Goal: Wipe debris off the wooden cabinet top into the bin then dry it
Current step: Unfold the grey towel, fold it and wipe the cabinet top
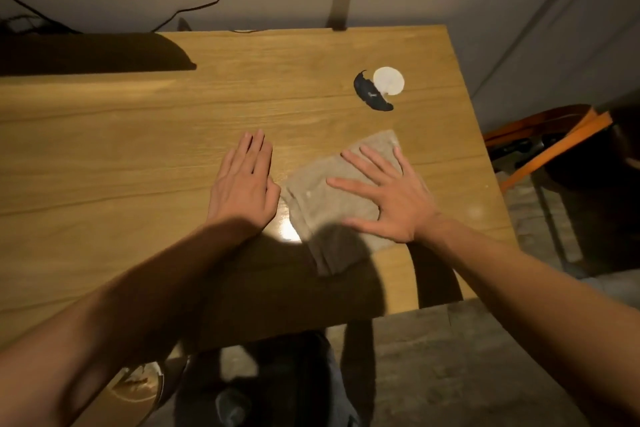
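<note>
A folded beige cloth (322,204) lies flat on the wooden cabinet top (138,135), near its front right corner. My right hand (391,198) presses on the cloth with fingers spread wide. My left hand (244,184) rests flat on the bare wood just left of the cloth, fingers together. A wet, shiny patch (287,229) shows on the wood between the two hands. Below the front edge, at the bottom left, the rim of a round bin (138,388) with scraps inside peeks out.
A black curved object (370,94) and a white round disc (389,80) lie at the back right of the top. A dark device (86,52) with cables sits at the back left. An orange-framed stool (554,135) stands to the right of the cabinet.
</note>
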